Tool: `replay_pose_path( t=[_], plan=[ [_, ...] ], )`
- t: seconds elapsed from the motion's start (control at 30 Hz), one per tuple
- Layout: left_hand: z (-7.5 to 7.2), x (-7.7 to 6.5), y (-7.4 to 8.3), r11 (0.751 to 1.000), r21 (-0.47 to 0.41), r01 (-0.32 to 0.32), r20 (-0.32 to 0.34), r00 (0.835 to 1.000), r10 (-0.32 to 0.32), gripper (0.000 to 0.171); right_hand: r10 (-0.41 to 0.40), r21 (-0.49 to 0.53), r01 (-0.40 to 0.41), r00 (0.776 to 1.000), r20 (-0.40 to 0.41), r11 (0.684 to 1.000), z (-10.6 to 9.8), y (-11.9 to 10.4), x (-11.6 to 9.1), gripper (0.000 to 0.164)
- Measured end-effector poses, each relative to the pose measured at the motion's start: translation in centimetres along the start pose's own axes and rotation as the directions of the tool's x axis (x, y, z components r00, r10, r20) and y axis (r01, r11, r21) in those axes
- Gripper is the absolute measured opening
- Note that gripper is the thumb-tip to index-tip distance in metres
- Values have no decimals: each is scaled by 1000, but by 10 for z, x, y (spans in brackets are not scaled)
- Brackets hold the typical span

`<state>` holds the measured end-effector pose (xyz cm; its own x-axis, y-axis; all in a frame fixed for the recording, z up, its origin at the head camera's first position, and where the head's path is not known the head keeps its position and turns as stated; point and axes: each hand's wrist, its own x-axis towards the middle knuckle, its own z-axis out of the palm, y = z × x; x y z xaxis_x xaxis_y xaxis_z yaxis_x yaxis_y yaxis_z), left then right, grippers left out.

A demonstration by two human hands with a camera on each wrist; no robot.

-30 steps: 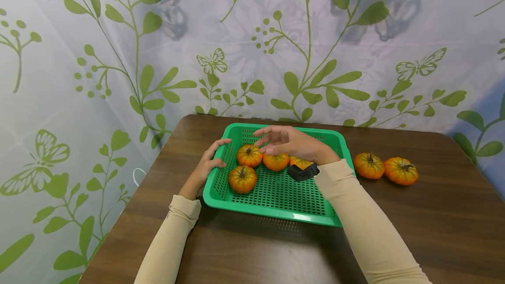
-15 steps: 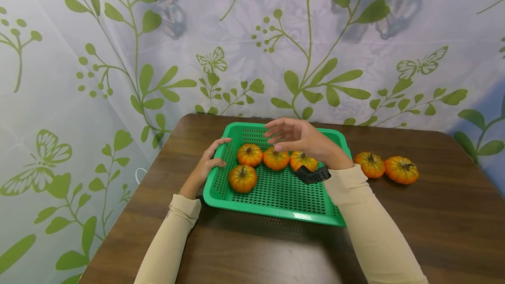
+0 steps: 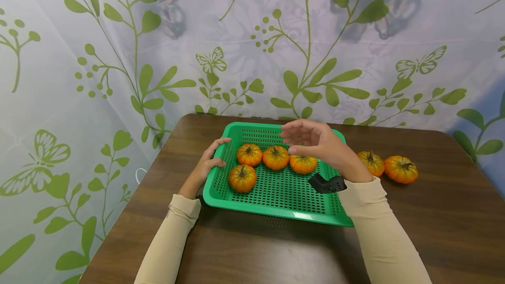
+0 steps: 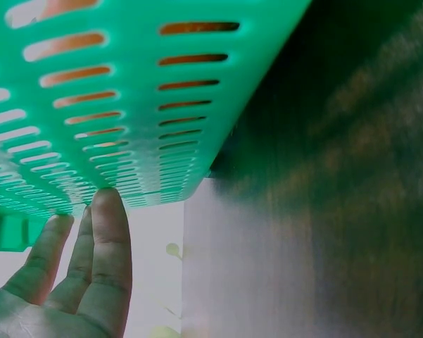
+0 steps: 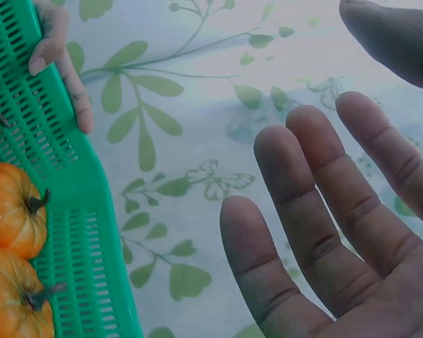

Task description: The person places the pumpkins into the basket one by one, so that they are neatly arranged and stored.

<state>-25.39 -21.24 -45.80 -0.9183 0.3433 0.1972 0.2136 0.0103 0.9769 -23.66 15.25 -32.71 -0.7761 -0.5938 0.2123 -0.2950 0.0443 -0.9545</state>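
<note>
Four pumpkins (image 3: 242, 179) sit in the basket (image 3: 272, 212), three in a row toward its far edge and one near its left edge, with two more on the table (image 3: 446, 222) beyond its right edge. Keep your left hand (image 3: 206, 165) steadying it, thumb over the left edge and fingers against the outside, and carry your right hand (image 3: 324, 144), fingers slightly apart and empty, clear above the pumpkins. Against a second ago, that hand is nearer the basket's right edge, uncovering the row's middle pumpkin (image 3: 275, 158).
</note>
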Motion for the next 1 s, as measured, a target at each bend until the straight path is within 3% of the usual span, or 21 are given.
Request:
replay_pose_path(
  t=[0.6,1.0],
  plan=[
    [-1,2,-3,1000,-4,6,1,1000,-6,78,-100,-15,99,989,-109,995,-29,4,-43,47],
    [-1,1,-2,1000,12,-7,-9,1000,7,78,-76,-47,69,984,-161,997,-49,12,-64,47]
  ],
)
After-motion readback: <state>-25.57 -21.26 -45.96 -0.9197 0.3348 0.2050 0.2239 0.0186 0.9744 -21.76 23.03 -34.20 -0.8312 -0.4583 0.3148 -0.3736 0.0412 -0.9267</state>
